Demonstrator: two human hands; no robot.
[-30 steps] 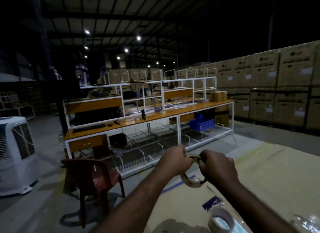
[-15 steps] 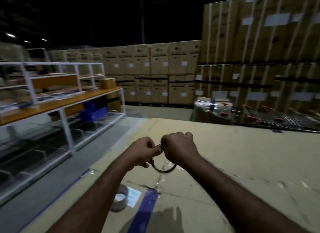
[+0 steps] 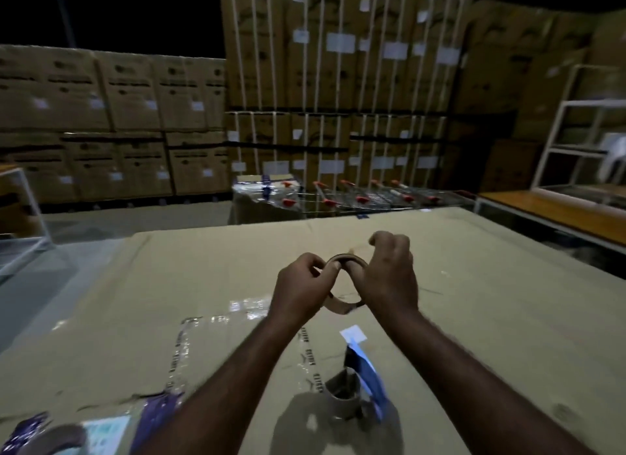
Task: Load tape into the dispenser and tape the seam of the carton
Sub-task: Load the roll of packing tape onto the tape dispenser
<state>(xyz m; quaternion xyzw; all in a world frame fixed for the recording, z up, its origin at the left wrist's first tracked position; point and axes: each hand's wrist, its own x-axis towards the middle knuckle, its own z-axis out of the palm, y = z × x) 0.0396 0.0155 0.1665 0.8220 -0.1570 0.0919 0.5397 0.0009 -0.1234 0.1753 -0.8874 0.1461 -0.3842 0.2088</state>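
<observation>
Both hands are raised over the big carton (image 3: 474, 302) and hold one thin roll of tape (image 3: 345, 281) between them. The left hand (image 3: 301, 285) is curled narrow, its thumb and fingers pinched on the left edge of the ring. The right hand (image 3: 389, 278) is also closed on the ring from the right side, with the first finger bent up above the knuckles; whether it pulls a free end of tape cannot be told, because the picture is blurred there. The roll stands nearly upright in the air, above the cardboard and not touching it. Compared with half a second ago, the view has turned more to the right: the orange workbench at the left is almost gone, and the tall stack of boxes (image 3: 338, 81) now fills the middle, with a white rack (image 3: 576, 132) at the right. The hands grip the ring as they did then, but they sit higher above the carton. Near the lower edge a second tape roll (image 3: 342, 397) lies on the carton, just beside a blue and white label piece (image 3: 369, 380). Clear printed tape (image 3: 176, 349) already runs over the cardboard at the left. Behind the carton stands a row of wire trolleys with red handles (image 3: 355, 197); what is in them is not clear.
</observation>
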